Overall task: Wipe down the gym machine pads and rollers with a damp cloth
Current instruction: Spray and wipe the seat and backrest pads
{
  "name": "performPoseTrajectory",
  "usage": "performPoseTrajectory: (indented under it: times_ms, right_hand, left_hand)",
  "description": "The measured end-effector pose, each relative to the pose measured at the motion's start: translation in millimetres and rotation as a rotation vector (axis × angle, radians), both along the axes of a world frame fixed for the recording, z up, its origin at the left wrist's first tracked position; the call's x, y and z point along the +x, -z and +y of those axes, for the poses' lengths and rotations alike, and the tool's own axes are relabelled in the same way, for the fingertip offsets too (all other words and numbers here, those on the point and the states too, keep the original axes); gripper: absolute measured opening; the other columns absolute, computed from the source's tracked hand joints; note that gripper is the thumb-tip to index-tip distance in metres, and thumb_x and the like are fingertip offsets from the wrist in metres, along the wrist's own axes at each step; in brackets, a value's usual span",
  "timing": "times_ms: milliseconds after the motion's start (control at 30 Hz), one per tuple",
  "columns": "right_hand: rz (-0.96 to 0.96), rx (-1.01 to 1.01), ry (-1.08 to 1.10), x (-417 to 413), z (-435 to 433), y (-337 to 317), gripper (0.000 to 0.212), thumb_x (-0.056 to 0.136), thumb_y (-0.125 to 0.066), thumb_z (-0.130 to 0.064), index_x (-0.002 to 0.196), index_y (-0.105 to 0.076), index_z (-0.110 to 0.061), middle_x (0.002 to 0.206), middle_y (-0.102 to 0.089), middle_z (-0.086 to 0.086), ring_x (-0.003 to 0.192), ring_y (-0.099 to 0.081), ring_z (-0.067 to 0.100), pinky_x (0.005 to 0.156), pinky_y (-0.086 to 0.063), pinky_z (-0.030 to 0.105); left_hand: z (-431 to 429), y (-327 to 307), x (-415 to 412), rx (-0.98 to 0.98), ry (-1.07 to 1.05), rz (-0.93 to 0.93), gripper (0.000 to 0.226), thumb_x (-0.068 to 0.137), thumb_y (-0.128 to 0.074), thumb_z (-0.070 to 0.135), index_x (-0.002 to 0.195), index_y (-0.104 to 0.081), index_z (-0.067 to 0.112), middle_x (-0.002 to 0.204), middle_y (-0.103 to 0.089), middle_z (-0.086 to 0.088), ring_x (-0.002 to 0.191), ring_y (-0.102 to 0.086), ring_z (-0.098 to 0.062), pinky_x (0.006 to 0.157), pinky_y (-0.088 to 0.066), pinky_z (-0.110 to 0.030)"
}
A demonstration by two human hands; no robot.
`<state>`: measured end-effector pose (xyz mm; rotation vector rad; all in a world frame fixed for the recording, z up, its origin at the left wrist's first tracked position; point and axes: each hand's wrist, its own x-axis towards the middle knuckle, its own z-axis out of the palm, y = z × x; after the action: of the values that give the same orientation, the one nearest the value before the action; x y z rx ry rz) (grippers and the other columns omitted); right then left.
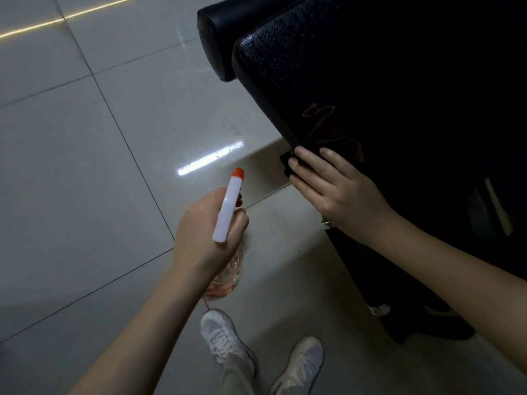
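Pad wiping: I'm pressing the cloth on its edge, right hand flat, left hand gripping the sprayer; probably sweeping upward next

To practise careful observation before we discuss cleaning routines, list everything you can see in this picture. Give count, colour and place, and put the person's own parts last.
large pad: one, black, textured, upper right.
smaller pad: one, black, behind it at the top.
cloth: one, dark, at the large pad's lower edge, under the right grip.
spray bottle: one, white head, orange nozzle, clear pinkish body, centre.
machine frame: one, dark, below the large pad.
floor: pale glossy tiles, left and bottom.
shoes: two, white, bottom centre.
left grip: one, bare hand, holds the spray bottle.
right grip: one, bare hand, fingers flat, presses the cloth.
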<state>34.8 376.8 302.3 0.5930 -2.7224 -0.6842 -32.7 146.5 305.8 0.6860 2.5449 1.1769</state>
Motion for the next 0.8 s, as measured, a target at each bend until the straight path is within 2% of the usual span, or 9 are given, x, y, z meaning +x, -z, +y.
performPoseTrajectory:
  times_ms: [133, 233, 400, 667, 733, 800]
  right_hand:
    - [-0.109, 0.025, -0.024, 0, 6, -12, 0.040, 0.096, -0.031, -0.006, 0.124, -0.060, -0.004, 0.134, -0.054, 0.016, 0.131, -0.043, 0.032, 0.114, -0.019, 0.043]
    - [-0.056, 0.019, -0.034, -29, -3, -19, 0.043, 0.099, -0.024, -0.003, 0.121, -0.062, -0.002, 0.134, -0.054, 0.017, 0.131, -0.044, 0.032, 0.112, -0.021, 0.042]
    - [0.037, 0.038, -0.027, -86, -26, -30, 0.043, 0.093, -0.030, -0.008, 0.125, -0.058, -0.002, 0.136, -0.052, 0.016, 0.133, -0.041, 0.031, 0.112, -0.028, 0.042]
    - [-0.098, 0.003, -0.036, -46, -7, -30, 0.042, 0.093, -0.032, -0.009, 0.123, -0.060, -0.001, 0.135, -0.053, 0.017, 0.131, -0.044, 0.032, 0.115, -0.015, 0.044]
    - [-0.097, -0.017, -0.026, -54, -12, -30, 0.041, 0.091, -0.035, -0.009, 0.122, -0.060, 0.000, 0.133, -0.054, 0.018, 0.130, -0.044, 0.033, 0.114, -0.017, 0.044]
    - [-0.056, -0.017, -0.031, -73, -18, -31, 0.039, 0.087, -0.046, -0.008, 0.123, -0.060, -0.001, 0.133, -0.054, 0.019, 0.131, -0.043, 0.033, 0.112, -0.019, 0.042]
  left_hand:
    - [1, -9, -6, 0.000, -0.008, 0.005, 0.055, 0.079, -0.036, 0.043, 0.092, -0.062, -0.004, 0.083, -0.067, -0.019, 0.073, -0.062, -0.034, 0.064, -0.052, -0.055]
    - [1, -14, -12, 0.001, 0.008, 0.007, 0.053, 0.080, -0.038, 0.043, 0.092, -0.062, -0.003, 0.083, -0.067, -0.018, 0.073, -0.062, -0.034, 0.063, -0.052, -0.055]
    - [-2, -25, -26, -0.034, 0.027, 0.047, 0.052, 0.081, -0.036, 0.044, 0.093, -0.063, 0.001, 0.084, -0.067, -0.014, 0.075, -0.062, -0.031, 0.065, -0.052, -0.052]
    - [-10, -47, -40, -0.043, 0.017, 0.009, 0.059, 0.079, -0.032, 0.050, 0.095, -0.064, 0.004, 0.086, -0.068, -0.011, 0.076, -0.063, -0.028, 0.067, -0.053, -0.051]
    - [-12, -51, -41, -0.038, 0.005, -0.009, 0.057, 0.079, -0.033, 0.050, 0.095, -0.064, 0.004, 0.085, -0.068, -0.010, 0.073, -0.063, -0.027, 0.066, -0.053, -0.050]
    - [-10, -52, -44, -0.035, -0.009, -0.022, 0.054, 0.080, -0.035, 0.049, 0.095, -0.064, 0.005, 0.083, -0.068, -0.009, 0.071, -0.063, -0.026, 0.065, -0.053, -0.051]
